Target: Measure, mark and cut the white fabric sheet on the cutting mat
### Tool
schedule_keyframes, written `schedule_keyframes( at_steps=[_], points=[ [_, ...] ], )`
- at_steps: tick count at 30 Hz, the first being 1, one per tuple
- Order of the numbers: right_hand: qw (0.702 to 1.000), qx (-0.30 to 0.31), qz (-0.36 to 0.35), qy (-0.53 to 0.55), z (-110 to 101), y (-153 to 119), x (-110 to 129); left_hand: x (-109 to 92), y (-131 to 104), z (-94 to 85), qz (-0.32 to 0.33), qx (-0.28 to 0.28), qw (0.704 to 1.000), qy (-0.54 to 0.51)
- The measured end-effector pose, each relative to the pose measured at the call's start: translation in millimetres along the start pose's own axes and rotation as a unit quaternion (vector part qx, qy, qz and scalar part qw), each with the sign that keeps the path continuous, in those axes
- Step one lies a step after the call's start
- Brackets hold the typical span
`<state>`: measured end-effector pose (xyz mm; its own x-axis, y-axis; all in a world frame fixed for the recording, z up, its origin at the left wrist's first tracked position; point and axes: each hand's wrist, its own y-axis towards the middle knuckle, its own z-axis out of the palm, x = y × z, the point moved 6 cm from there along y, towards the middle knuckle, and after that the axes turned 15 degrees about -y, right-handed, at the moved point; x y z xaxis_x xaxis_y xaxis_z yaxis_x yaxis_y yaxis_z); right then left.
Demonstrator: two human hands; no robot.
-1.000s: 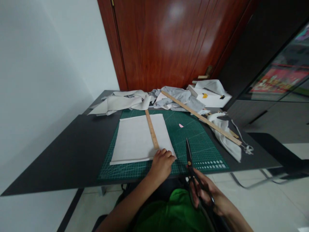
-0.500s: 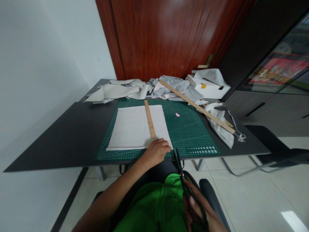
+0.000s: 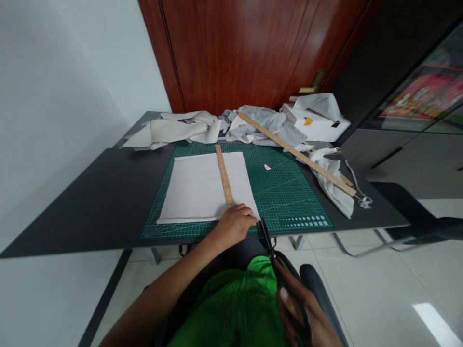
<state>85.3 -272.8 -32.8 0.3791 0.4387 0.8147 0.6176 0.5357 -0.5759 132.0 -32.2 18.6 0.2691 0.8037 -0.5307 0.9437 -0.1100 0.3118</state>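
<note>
A white cloth panel [image 3: 195, 188] lies flat on the green cutting mat [image 3: 289, 188], with a short wooden ruler [image 3: 224, 174] across it. My left hand [image 3: 237, 224] has its fingers closed on the cloth's near right corner, just below the ruler's end. In my right hand [image 3: 302, 308] are black scissors [image 3: 269, 243], pointing away from me. Their narrowly parted blade tips are at that corner, beside my left fingertips. A small pink piece [image 3: 266, 167] rests on the mat to the right of the cloth.
Off-white cloth [image 3: 181, 130] and grey cloth [image 3: 264, 123] lie along the back of the dark table [image 3: 90, 202]. A long wooden ruler [image 3: 300, 155] slants over a white drawstring bag [image 3: 334, 183]. At the back right is a white box [image 3: 313, 126]; a black chair [image 3: 401, 205] stands at right.
The scissor blades have come closer together, their tips at the cloth's corner. The camera view has shifted slightly. My left hand still holds the corner.
</note>
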Motion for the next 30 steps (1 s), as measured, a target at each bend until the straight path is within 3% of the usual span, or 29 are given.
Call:
schedule_keyframes(
  at_steps=[5, 10, 15, 30],
  points=[
    [0.998, 0.052, -0.018, -0.019, 5.2, 1.6, 2.9, 1.3, -0.1, -0.4, 0.012, -0.018, 1.0, -0.018],
    [0.999, 0.039, -0.009, -0.026, 6.8, 3.8, 6.8, 0.7, 0.2, -1.6, 0.006, -0.018, 1.0, -0.022],
    [1.0, -0.017, -0.013, -0.018, 7.9, -1.0, 11.9, -1.0, 0.4, -2.6, 0.008, -0.012, 1.0, -0.01],
    [0.999, -0.011, -0.008, -0.041, 10.1, -0.5, 7.7, 0.8, 0.1, -0.1, 0.015, -0.007, 1.0, 0.003]
  ],
)
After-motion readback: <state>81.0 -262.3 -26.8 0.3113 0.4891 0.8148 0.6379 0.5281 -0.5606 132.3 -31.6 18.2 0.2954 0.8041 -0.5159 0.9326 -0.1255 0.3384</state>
